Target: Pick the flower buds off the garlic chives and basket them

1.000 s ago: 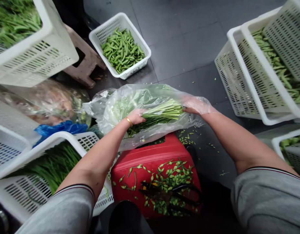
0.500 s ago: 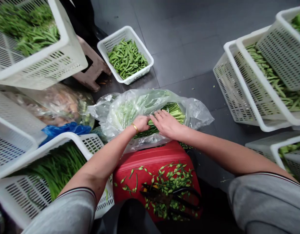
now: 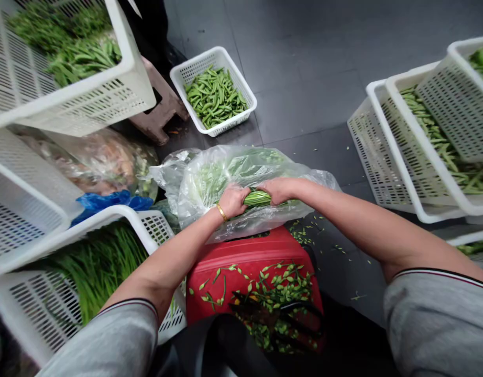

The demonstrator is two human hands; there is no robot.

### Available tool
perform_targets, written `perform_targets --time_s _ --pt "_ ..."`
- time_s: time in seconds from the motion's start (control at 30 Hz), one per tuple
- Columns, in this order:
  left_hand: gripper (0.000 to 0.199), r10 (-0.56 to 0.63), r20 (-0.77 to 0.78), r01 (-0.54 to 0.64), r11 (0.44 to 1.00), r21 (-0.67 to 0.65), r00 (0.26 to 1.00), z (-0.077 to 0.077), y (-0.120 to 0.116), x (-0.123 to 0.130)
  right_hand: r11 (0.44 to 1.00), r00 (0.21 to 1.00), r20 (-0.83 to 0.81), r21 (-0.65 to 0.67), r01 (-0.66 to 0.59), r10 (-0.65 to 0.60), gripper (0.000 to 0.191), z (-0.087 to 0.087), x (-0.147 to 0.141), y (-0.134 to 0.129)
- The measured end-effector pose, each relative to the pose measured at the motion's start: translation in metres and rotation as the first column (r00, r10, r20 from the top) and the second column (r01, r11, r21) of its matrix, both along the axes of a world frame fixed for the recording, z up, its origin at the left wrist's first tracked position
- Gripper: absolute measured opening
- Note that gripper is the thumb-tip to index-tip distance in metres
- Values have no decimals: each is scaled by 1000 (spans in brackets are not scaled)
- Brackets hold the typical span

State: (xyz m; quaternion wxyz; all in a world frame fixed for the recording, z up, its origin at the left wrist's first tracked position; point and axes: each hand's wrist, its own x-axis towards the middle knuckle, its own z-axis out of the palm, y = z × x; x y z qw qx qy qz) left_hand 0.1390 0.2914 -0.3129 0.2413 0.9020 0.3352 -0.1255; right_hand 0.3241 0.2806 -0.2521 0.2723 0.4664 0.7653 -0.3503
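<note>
A bundle of green garlic chive stems (image 3: pixel 257 197) lies in the mouth of a clear plastic bag (image 3: pixel 241 225). My left hand (image 3: pixel 233 200), with a gold bracelet at the wrist, is closed around the bundle's left part. Round its right part is my right hand (image 3: pixel 278 190), also closed, a short length of stems showing between the two. More greens show blurred through the bag. Just below, a red plastic stool (image 3: pixel 241 251) carries scattered chive buds (image 3: pixel 284 283) and dark-handled scissors (image 3: pixel 281 311).
A white basket (image 3: pixel 251 107) of pea pods stands on the floor ahead. Left are a crate (image 3: pixel 143 94) of greens, a brown stool (image 3: pixel 158 112) and a basket (image 3: pixel 127 214) of long green leaves. Stacked white crates (image 3: pixel 398 162) with pods stand right. Bits litter the tiled floor (image 3: pixel 304 78).
My right hand has gone from lying flat with spread fingers on the stems to closing around them. My left hand has shifted slightly right. The whole view has shifted a little.
</note>
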Motion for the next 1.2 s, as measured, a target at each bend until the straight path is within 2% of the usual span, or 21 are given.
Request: perform_targets --time_s 0.1,0.2,0.3,0.37,0.4,0.47,0.53,0.6,0.67,0.73,0.77,0.8,0.87,0.9,0.93,0.97,1.0,1.03,1.07,1.13,1.2 --pt "28 60 56 -59 998 -18 997 9 -1 1 1000 996 89 4 -25 25 46 23 -9 7" --pt "38 134 121 -127 990 -63 984 23 -5 8 994 971 233 82 -76 55 38 63 -19 5" --pt "73 143 195 -120 985 -123 970 42 -8 11 977 935 342 148 -151 93 34 113 -23 -10" --pt "100 110 230 -82 989 -125 967 58 -10 4 966 917 387 184 -184 101 32 146 -20 -26" --pt "106 106 249 -81 991 -108 963 67 -11 -3 959 909 405 209 -193 95 32 162 -16 -36" --pt "101 156 313 -147 988 -52 937 86 -19 -23 944 894 441 256 -207 76 32 193 -5 -57" --pt "83 289 402 -314 950 -4 869 107 -35 -46 934 873 487 293 -205 39 32 223 8 -83" --pt "63 459 493 -516 856 -22 739 128 -61 -64 924 849 528 338 -182 -26 31 254 22 -111" --pt "47 582 541 -618 774 -139 607 147 -96 -73 896 826 549 420 -146 -123 30 284 33 -145" --pt "34 629 506 -524 775 -352 590 165 -137 -69 847 815 524 525 -78 -249 29 311 39 -181" --pt "33 630 468 -407 768 -495 620 174 -157 -64 818 815 483 575 -19 -321 28 321 39 -200" --pt "37 627 444 -261 721 -642 640 182 -176 -56 783 821 412 619 66 -395 27 327 37 -219" --pt "58 668 453 26 546 -837 590 201 -205 -41 693 837 158 651 310 -524 30 326 25 -254" --pt "68 716 466 135 469 -873 520 212 -216 -36 647 826 -22 610 457 -564 32 318 15 -269" --pt "74 771 480 226 424 -877 419 224 -223 -33 606 781 -220 521 601 -585 34 306 2 -282" --pt "76 822 488 304 404 -863 292 237 -228 -33 579 697 -411 388 717 -587 35 291 -14 -293" --pt "77 852 495 369 412 -833 168 250 -231 -37 571 589 -565 235 786 -578 35 274 -31 -303" --pt "78 859 508 412 443 -796 59 263 -233 -43 577 477 -673 90 812 -566 35 257 -51 -310" --pt "80 856 517 437 466 -769 -3 274 -235 -51 584 375 -740 -30 811 -558 34 240 -70 -315" --pt "81 849 528 436 484 -759 -24 294 -239 -70 593 226 -790 -204 779 -569 29 214 -107 -322" --pt "79 853 521 372 487 -790 -10 306 -245 -90 595 153 -788 -305 744 -596 25 200 -137 -325"
